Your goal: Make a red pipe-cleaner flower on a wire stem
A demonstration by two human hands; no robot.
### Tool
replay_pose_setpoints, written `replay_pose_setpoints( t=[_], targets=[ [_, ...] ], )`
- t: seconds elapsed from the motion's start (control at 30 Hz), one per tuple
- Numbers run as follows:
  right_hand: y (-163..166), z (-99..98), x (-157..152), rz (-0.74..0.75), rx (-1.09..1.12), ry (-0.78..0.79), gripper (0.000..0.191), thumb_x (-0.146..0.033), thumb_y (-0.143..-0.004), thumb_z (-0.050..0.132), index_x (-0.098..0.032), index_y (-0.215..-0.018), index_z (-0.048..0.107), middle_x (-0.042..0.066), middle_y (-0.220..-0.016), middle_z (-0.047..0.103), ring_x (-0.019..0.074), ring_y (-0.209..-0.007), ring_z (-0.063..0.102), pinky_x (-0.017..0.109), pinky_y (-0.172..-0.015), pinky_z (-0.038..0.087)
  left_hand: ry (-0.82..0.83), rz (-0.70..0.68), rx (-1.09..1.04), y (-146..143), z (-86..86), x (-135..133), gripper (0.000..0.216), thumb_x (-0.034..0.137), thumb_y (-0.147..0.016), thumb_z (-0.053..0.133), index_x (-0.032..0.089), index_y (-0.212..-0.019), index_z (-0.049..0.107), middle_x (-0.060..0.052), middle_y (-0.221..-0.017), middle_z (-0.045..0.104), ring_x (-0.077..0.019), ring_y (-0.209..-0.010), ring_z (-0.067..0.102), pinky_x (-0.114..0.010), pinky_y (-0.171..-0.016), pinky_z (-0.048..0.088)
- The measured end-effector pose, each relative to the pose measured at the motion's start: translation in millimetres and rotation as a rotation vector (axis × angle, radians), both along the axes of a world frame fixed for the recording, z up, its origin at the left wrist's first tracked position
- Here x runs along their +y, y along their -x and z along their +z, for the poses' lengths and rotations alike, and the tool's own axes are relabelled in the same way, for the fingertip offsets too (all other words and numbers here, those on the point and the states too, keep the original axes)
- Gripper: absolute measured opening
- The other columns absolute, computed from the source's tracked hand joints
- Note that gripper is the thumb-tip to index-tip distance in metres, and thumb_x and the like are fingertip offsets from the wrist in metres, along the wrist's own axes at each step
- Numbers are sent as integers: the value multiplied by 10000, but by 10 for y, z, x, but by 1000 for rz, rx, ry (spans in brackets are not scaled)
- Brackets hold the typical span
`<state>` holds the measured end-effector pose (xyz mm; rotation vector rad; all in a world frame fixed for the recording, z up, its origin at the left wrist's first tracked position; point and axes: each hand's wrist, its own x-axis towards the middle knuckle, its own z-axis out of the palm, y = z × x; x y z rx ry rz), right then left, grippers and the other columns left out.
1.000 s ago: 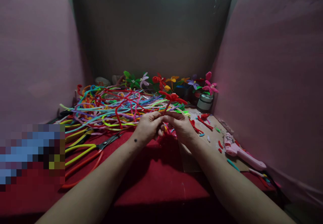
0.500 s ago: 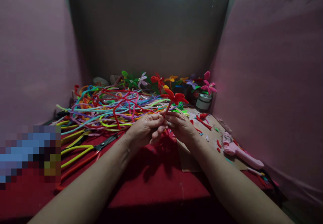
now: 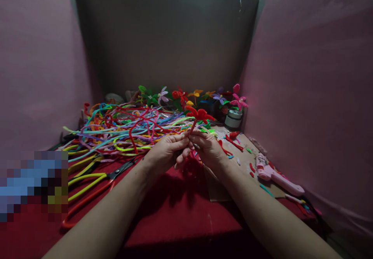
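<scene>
My left hand and my right hand meet at the middle of the view, fingers pinched together on the stem of a red pipe-cleaner flower. The flower's petals stand above my fingertips, tilted a little to the right. Below my hands more red pipe-cleaner material hangs or lies against the red cloth. Behind the hands spreads a tangled pile of coloured pipe cleaners.
Finished pipe-cleaner flowers stand in a row at the back, beside a small white jar. A pink glue gun lies on cardboard at the right. Yellow-handled scissors lie at the left. Pink walls close both sides.
My hands and the red flower stay together in nearly the same place; the fingers shifted slightly on the stem and the flower turned a little. The view drifted slightly.
</scene>
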<state>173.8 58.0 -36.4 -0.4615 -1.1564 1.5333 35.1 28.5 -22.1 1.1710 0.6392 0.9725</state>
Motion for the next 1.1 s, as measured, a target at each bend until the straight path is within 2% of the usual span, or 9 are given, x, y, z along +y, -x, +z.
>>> replay_pose_setpoints(
  t=[0.17, 0.27, 0.37, 0.5, 0.57, 0.67, 0.8, 0.9, 1.1],
  targets=[
    [-4, -29, 19, -78, -58, -39, 91, -211, -632, 691, -185, -719, 702, -10, -672, 622, 88, -550, 459, 237, -529, 340, -186, 239, 229, -60, 36, -27, 196, 314, -730, 617, 126, -776, 586, 3, -571, 591, -69, -404, 488, -167, -372, 349],
    [2, -43, 31, -162, -45, -15, 110, -226, -606, 714, -187, -708, 701, -8, -705, 632, 93, -567, 465, 231, -508, 317, -291, 451, 329, -113, 2, -40, 174, 265, -687, 640, 151, -808, 588, -4, -652, 625, -100, -467, 532, -202, -436, 396],
    [21, -48, 24, -209, -41, 19, 131, -228, -578, 731, -184, -700, 708, -2, -709, 636, 90, -561, 449, 223, -482, 294, -484, 654, 474, -140, -62, -59, 113, 255, -727, 589, 188, -816, 602, -10, -682, 634, -130, -543, 565, -224, -513, 417],
    [50, -30, -19, -201, -52, 24, 123, -235, -584, 734, -183, -694, 719, -3, -675, 632, 84, -566, 447, 220, -507, 323, -713, 758, 604, -133, -104, -79, 113, 246, -769, 543, 229, -828, 638, 2, -656, 610, -129, -581, 542, -220, -578, 395],
    [55, -22, -39, -191, -56, 0, 111, -230, -597, 728, -185, -697, 717, -6, -664, 632, 94, -596, 474, 227, -548, 354, -685, 754, 578, -132, -92, -75, 103, 248, -776, 533, 220, -786, 632, 15, -594, 565, -117, -536, 510, -213, -543, 378],
    [48, -29, -46, -165, -67, -35, 120, -239, -614, 716, -186, -722, 711, -2, -673, 637, 120, -645, 516, 251, -605, 388, -448, 644, 405, -136, -51, -55, 110, 263, -776, 525, 186, -712, 571, 43, -499, 482, -87, -418, 446, -199, -438, 345],
    [32, -59, -20, -138, -95, -46, 164, -260, -617, 716, -187, -763, 706, 9, -728, 645, 115, -618, 511, 250, -575, 390, -191, 458, 209, -109, -8, -36, 111, 271, -752, 564, 161, -747, 557, 54, -475, 488, -52, -346, 396, -164, -351, 270],
    [25, -69, -2, -101, -98, -50, 170, -252, -632, 709, -184, -788, 705, 10, -736, 641, 97, -592, 504, 229, -539, 377, -91, 340, 123, -66, -8, -23, 147, 279, -728, 608, 159, -806, 575, 57, -492, 499, -30, -342, 383, -142, -342, 244],
    [12, -14, -24, -35, -58, -18, 130, -228, -623, 717, -189, -747, 706, 11, -761, 661, 94, -603, 512, 229, -548, 382, 19, 162, -47, -22, -33, 13, 177, 269, -711, 651, 152, -722, 518, 63, -493, 469, -2, -338, 339, -124, -346, 217]
  ],
)
